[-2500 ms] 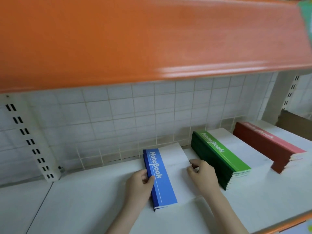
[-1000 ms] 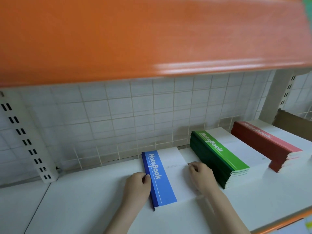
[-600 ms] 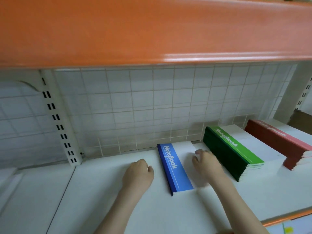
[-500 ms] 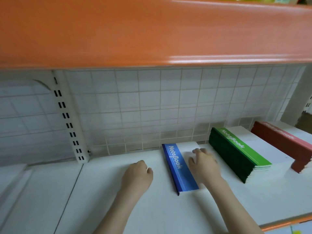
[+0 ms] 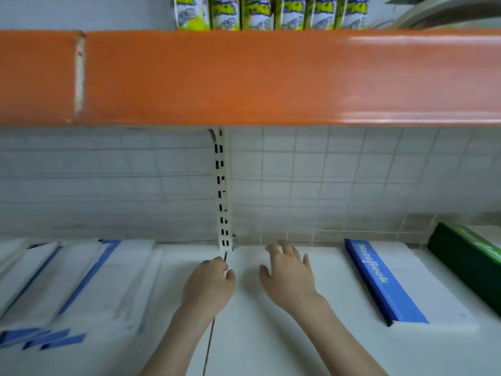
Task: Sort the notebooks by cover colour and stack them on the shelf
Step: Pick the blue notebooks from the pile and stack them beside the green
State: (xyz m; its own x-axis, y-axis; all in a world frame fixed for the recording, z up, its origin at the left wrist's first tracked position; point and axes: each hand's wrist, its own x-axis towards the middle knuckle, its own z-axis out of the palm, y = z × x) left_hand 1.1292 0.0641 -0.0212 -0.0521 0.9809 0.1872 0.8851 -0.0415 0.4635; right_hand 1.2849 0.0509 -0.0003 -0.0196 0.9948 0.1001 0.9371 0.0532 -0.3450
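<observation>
Nearest, a loose spread of blue-and-white notebooks (image 5: 67, 289) is seen lying blurred on the left part of the white shelf (image 5: 257, 346). Over the middle of the shelf both hands are held empty: the left hand (image 5: 210, 287) with fingers loosely curled, the right hand (image 5: 288, 275) with fingers spread and relaxed. To the right, apart from the hands, a blue notebook (image 5: 385, 283) is laid flat, and a green notebook stack (image 5: 466, 253) is placed just beyond it at the edge. Farther back, a slotted upright (image 5: 223, 191) is fixed against the tiled wall. On the orange upper shelf (image 5: 244, 77), yellow-green cartons (image 5: 268, 12) are ranged in a row.
</observation>
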